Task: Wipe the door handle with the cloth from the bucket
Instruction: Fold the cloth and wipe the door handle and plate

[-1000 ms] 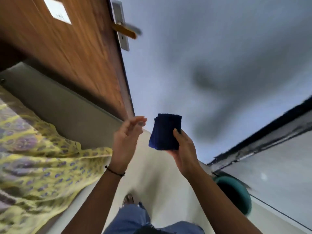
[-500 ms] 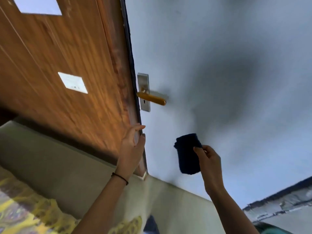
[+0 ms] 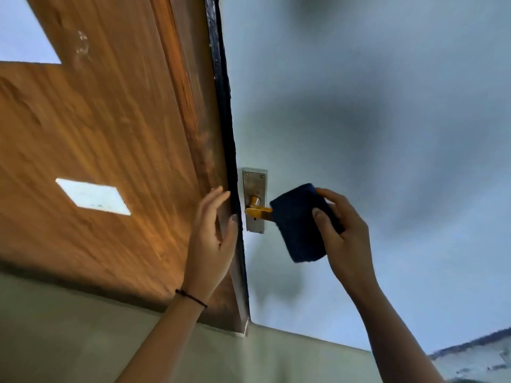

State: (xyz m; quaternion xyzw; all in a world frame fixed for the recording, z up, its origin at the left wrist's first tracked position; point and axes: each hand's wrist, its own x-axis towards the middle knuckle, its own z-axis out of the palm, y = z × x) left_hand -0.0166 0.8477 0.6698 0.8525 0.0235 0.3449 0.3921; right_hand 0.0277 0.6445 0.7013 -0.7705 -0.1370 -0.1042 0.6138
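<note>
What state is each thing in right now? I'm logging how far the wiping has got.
cloth: folded, covering the lever's outer end.
door handle: roughly level, only its inner end showing.
right hand: gripping the cloth.
left hand: open, flat at the door edge.
door: open or shut, cannot tell.

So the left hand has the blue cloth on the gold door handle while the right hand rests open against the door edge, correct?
Not quite: the hands are swapped. In the head view the right hand holds the blue cloth on the gold door handle, and the left hand rests open against the door edge.
</note>
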